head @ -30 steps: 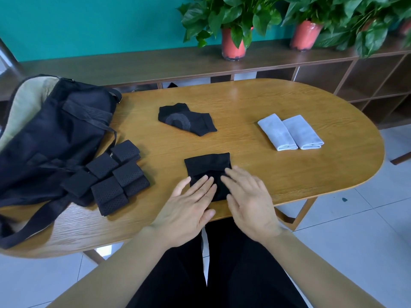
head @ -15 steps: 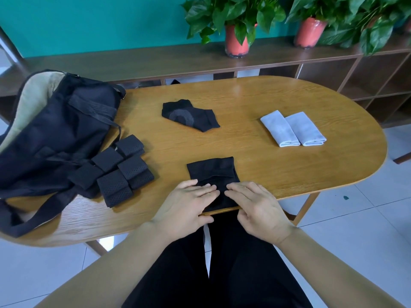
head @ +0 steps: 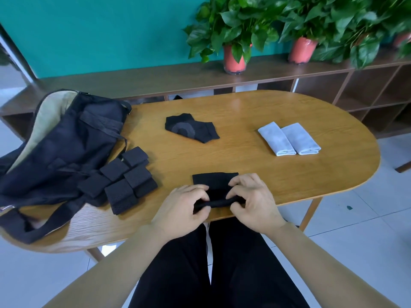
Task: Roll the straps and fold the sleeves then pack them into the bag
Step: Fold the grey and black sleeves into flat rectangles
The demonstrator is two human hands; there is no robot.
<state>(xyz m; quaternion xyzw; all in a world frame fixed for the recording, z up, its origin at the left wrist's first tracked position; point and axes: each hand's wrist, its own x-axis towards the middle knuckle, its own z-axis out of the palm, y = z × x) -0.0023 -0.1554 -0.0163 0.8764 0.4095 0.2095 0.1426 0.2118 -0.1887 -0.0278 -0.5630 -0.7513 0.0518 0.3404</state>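
A black sleeve (head: 215,181) lies flat at the table's near edge. My left hand (head: 182,207) and my right hand (head: 253,201) each pinch its near end, which is lifted into a thin fold between them. Another black sleeve (head: 192,128) with a grey ring pattern lies folded at the table's middle. Two folded light-grey sleeves (head: 289,138) lie side by side at the right. Several rolled black straps (head: 124,178) are bunched at the left, next to the open black bag (head: 62,147).
The oval wooden table (head: 289,178) has its near edge just under my hands. The bag's long strap (head: 37,227) trails over the table's front left. A low shelf with potted plants (head: 235,41) runs behind the table. My lap is below the table edge.
My hands went from lying flat on the black sleeve to sliding back to its near end and pinching it up into a fold.
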